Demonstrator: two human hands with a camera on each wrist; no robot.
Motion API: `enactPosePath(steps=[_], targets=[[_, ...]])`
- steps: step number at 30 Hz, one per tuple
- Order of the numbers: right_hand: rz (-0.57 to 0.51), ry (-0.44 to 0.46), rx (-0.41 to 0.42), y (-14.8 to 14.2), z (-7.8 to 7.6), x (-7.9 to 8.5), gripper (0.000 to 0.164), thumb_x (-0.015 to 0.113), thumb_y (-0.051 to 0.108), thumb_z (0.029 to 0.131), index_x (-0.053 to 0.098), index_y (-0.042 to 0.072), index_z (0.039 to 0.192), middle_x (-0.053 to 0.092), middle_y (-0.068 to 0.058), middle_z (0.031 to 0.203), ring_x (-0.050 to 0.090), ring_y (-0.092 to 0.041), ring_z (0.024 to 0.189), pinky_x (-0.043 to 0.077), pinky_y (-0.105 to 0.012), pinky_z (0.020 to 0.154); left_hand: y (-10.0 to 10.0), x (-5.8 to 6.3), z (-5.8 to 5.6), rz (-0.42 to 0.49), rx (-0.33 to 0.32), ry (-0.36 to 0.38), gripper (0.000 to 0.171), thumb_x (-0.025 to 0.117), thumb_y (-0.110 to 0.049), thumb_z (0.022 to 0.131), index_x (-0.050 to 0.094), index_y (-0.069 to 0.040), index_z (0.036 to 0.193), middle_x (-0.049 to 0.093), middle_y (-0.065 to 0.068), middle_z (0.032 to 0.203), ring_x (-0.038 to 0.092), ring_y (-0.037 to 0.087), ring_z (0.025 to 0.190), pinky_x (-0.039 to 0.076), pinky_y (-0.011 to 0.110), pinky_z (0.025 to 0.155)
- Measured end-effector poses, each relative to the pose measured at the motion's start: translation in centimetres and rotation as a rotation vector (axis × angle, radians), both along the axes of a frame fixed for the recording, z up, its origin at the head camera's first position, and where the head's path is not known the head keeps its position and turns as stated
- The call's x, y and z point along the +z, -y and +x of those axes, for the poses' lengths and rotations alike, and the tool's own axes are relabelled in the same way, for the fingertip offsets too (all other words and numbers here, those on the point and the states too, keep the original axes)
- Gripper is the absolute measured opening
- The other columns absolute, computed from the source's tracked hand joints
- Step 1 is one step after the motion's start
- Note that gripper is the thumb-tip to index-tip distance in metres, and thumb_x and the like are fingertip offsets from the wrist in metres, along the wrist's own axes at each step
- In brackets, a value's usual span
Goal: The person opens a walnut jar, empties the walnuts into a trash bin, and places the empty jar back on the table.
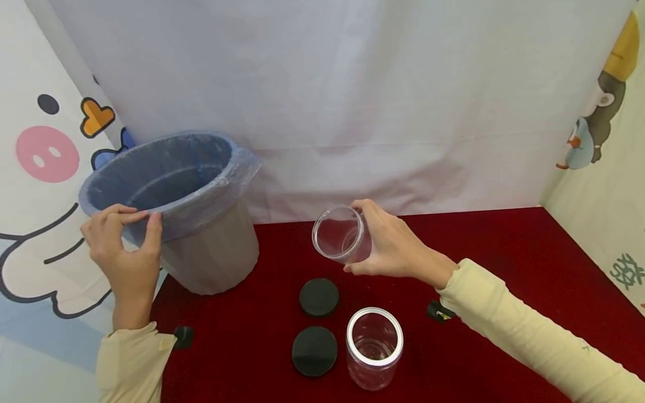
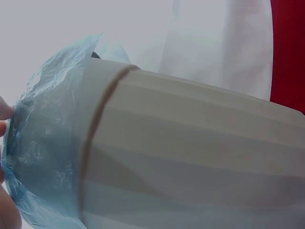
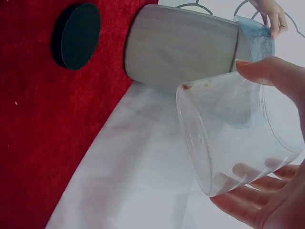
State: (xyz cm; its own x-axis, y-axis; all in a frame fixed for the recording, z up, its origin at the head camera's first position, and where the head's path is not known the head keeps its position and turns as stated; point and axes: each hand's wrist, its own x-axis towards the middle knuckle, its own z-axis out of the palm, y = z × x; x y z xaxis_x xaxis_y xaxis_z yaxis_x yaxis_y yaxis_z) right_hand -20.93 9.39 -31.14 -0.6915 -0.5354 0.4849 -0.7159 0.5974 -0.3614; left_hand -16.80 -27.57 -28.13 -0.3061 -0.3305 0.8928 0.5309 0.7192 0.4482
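Observation:
A clear, lidless plastic jar point(image 1: 353, 249) is in my right hand point(image 1: 390, 238), raised over the red cloth with its mouth tilted. The right wrist view shows the thumb and fingers around the jar point(image 3: 233, 138), with a small brown smudge near its base edge. My left hand point(image 1: 123, 246) grips the near rim of a trash can point(image 1: 211, 252), which tilts toward it. A thin blue bag point(image 1: 201, 210) lines the can and folds over its rim. In the left wrist view, fingertips press the bag point(image 2: 45, 143) at the rim.
A second clear jar point(image 1: 374, 372) with a white rim stands on the red cloth point(image 1: 242, 347). Left of it lie two black round lids point(image 1: 319, 297). Small black clips point(image 1: 183, 337) lie near each forearm. White curtain point(image 1: 353, 112) hangs behind; printed panels stand at both sides.

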Motion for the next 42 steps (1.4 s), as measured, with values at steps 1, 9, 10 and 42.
enactPosePath(steps=[1, 9, 10, 42], targets=[[-0.007, 0.01, 0.0, -0.1, 0.1, -0.2, 0.091, 0.086, 0.04, 0.052, 0.041, 0.006, 0.123, 0.054, -0.007, 0.112, 0.057, -0.018, 0.091, 0.05, -0.036, 0.074, 0.0, 0.0, 0.0, -0.002, -0.002, 0.002, 0.027, 0.067, -0.012, 0.079, 0.061, 0.015, 0.082, 0.057, 0.028, 0.091, 0.041, 0.003, 0.102, 0.027, 0.034, 0.092], [-0.066, 0.091, 0.013, -0.4, 0.3, -1.9, 0.092, 0.089, 0.038, 0.052, 0.041, 0.006, 0.123, 0.056, -0.007, 0.109, 0.058, -0.019, 0.092, 0.049, -0.037, 0.076, 0.0, -0.2, -0.2, -0.015, -0.005, 0.019, 0.027, 0.067, -0.012, 0.08, 0.061, 0.014, 0.083, 0.056, 0.031, 0.093, 0.04, 0.002, 0.102, 0.027, 0.034, 0.092], [-0.071, 0.098, 0.017, -0.4, 0.3, -2.1, 0.092, 0.089, 0.038, 0.051, 0.041, 0.006, 0.123, 0.056, -0.007, 0.109, 0.058, -0.019, 0.093, 0.049, -0.036, 0.076, 0.0, -0.2, -0.2, -0.017, -0.004, 0.018, 0.027, 0.067, -0.012, 0.08, 0.061, 0.014, 0.083, 0.056, 0.031, 0.093, 0.04, 0.001, 0.102, 0.027, 0.034, 0.092], [-0.187, 0.242, 0.009, -0.6, 0.5, -6.7, 0.093, 0.092, 0.03, 0.05, 0.039, 0.005, 0.123, 0.056, -0.012, 0.113, 0.057, -0.023, 0.101, 0.049, -0.038, 0.083, 0.6, -0.3, -0.5, -0.014, 0.018, -0.016, 0.029, 0.068, -0.014, 0.079, 0.06, 0.013, 0.08, 0.057, 0.028, 0.09, 0.042, 0.001, 0.099, 0.028, 0.032, 0.091]])
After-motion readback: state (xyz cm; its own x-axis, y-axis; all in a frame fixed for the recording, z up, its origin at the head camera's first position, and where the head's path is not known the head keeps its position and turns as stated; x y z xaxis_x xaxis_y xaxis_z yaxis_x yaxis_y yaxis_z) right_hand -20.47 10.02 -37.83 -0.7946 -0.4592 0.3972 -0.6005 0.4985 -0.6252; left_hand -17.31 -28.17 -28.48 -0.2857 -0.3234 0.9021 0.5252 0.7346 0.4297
